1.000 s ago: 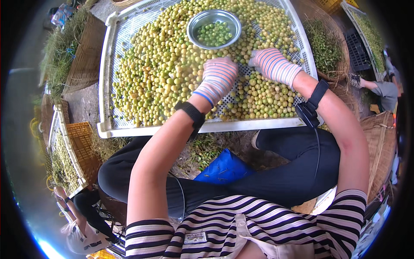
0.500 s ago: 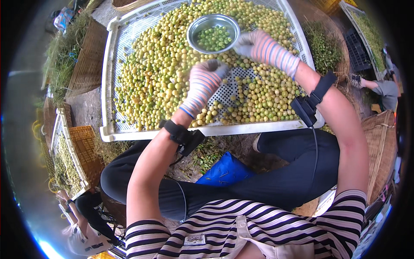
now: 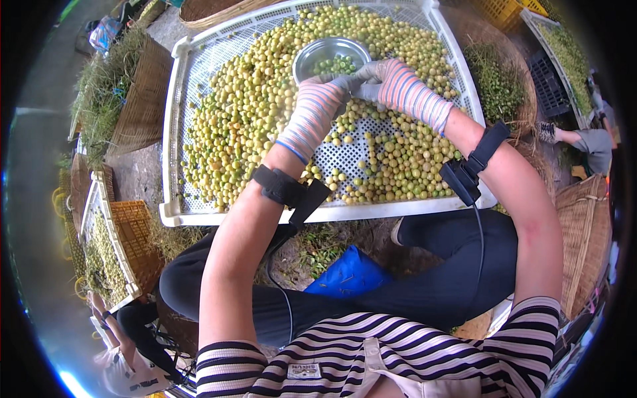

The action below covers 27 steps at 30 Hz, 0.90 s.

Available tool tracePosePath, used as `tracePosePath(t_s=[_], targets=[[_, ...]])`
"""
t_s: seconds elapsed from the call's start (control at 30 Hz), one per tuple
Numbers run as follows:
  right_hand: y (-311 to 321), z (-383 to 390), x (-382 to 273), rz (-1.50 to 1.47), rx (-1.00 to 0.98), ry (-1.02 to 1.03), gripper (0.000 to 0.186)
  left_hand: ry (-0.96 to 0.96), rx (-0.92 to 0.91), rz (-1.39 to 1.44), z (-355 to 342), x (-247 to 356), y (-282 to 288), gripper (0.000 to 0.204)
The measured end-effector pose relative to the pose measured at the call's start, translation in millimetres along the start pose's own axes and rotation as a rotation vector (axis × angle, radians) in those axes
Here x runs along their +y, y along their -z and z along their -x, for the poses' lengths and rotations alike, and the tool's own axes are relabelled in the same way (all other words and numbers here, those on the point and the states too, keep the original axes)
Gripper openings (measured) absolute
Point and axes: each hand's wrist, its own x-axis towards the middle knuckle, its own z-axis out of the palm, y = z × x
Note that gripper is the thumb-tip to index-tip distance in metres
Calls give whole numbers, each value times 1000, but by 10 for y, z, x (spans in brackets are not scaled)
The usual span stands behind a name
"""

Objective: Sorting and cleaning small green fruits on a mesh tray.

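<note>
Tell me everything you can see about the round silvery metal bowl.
The round, silvery bowl looks like polished metal, with a shiny rim and smooth inner wall. It sits upright, open side up, among yellowish-green round fruits toward the far side of the white perforated plastic tray. Small green round fruits lie inside. The striped-gloved left hand and right hand hide part of its near side; whether they touch it is unclear.

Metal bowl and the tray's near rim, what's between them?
In the head view: left gloved hand, part of right gloved hand, scattered yellow-green fruits, and exposed perforated tray bottom.
</note>
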Motion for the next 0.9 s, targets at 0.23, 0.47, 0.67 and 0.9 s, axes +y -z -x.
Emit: tracePosePath(t_s=[0.23, 0.47, 0.67, 0.9], targets=[[120, 411, -179, 367, -371, 45, 19, 29, -381, -825, 94, 342, 62, 27], [-519, 1317, -236, 578, -1158, 369, 23, 55, -274, -200, -194, 274, 336, 26], [-287, 1159, -246, 465, -1089, 217, 24, 198, -549, 278, -7, 152, 239, 35], [80, 715, 77, 642, -400, 91, 31, 12, -254, 230, -58, 97, 369, 35]])
